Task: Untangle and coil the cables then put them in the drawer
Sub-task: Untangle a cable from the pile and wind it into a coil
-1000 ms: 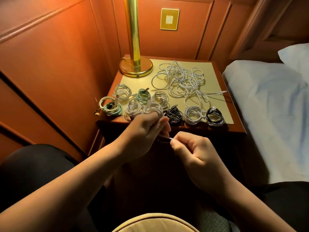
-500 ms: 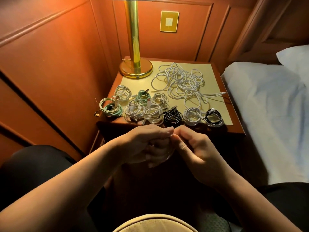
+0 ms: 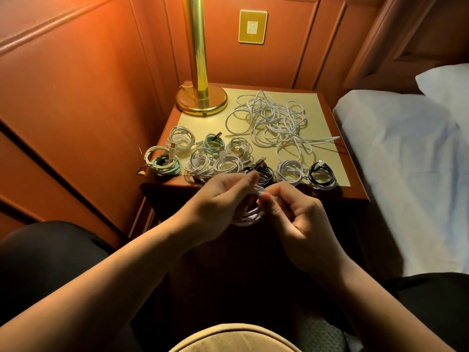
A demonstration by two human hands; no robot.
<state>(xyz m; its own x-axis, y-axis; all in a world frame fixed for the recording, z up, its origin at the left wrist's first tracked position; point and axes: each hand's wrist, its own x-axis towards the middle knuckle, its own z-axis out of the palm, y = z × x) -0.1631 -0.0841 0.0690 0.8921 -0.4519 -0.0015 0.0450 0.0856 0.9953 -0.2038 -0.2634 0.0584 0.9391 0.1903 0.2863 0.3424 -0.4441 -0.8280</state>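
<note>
Your left hand (image 3: 218,199) curls its fingers round a small white cable coil (image 3: 250,215), whose loops show just below your fingertips. Your right hand (image 3: 295,212) pinches the cable's loose end (image 3: 261,193) between thumb and forefinger, right against the top of the coil. A second ago that end stood out free between your hands; now it is drawn in tight, and both hands have lifted toward the table edge. That suggests this coil is nearly finished, with only the tail left to tuck.

Both forearms reach forward from your lap and meet in front of the wooden bedside table (image 3: 355,194), palms turned toward each other.

Just beyond your fingertips sit the finished coils: a black coil (image 3: 265,172), white coils (image 3: 289,171) and mint-green coils (image 3: 165,166). Further out lies the tangled pile of white cables (image 3: 274,123), still to be sorted, beside the brass lamp base (image 3: 201,101). No open drawer shows.
</note>
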